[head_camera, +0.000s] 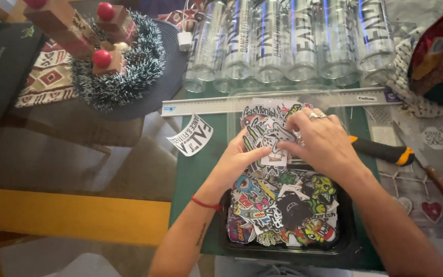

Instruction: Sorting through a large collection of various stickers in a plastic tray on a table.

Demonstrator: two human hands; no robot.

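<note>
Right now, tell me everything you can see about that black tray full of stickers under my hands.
The black tray is a shallow, glossy plastic-looking container with rounded corners, lying flat on the green cutting mat near the table's front edge. It is heaped with colourful cut-out stickers, cartoon-style shapes overlapping in a loose pile that hides its floor. A clear lid or second tray seems to extend behind it toward the metal ruler. The left hand and right hand hover over its far end, pinching a sticker together.

The right hand (320, 139) hides part of the utility knife (383, 152); the clear bottles (288, 41) run past the top edge.
</note>
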